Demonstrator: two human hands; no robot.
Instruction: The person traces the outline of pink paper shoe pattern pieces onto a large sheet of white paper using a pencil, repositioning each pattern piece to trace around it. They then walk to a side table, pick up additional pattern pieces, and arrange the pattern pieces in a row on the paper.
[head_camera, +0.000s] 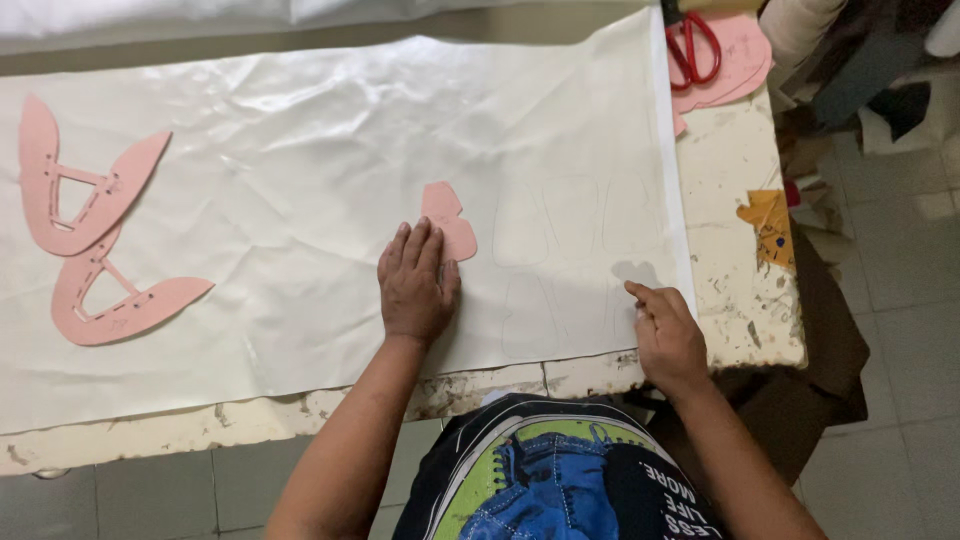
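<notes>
- Worn and chipped, the pale counter (745, 330) stands on a tiled floor (900, 300), and a large sheet of cream material (300, 200) covers most of its top.
- Lying on that sheet, a small pink pattern piece (448, 222) sits near the middle, just left of some faint outlines (570, 270) drawn on the material.
- Its long axis runs from the far side toward the person, leaning slightly to the right at the near end; the narrower, notched end points away and the broader rounded end points toward the near right.
- The left hand (416, 285) lies flat, palm down, fingers straight and close together, pointing away from the person; the fingertips rest on the lower left edge of the pattern piece and press it to the sheet.
- The right hand (668, 335) rests at the sheet's near right corner with fingers curled loosely inward and the forefinger reaching toward the far left; whether it pinches anything between the fingers I cannot tell.
- The two hands are well apart, with the drawn outlines between them.
- Two larger pink templates (95, 235) shaped like sandal straps lie overlapping at the left end of the sheet, far from both hands.
- At the far right corner, red-handled scissors (692, 45) lie on more pink cut-outs (745, 60).
- A yellow scrap (768, 225) rests on the bare right edge of the counter.
</notes>
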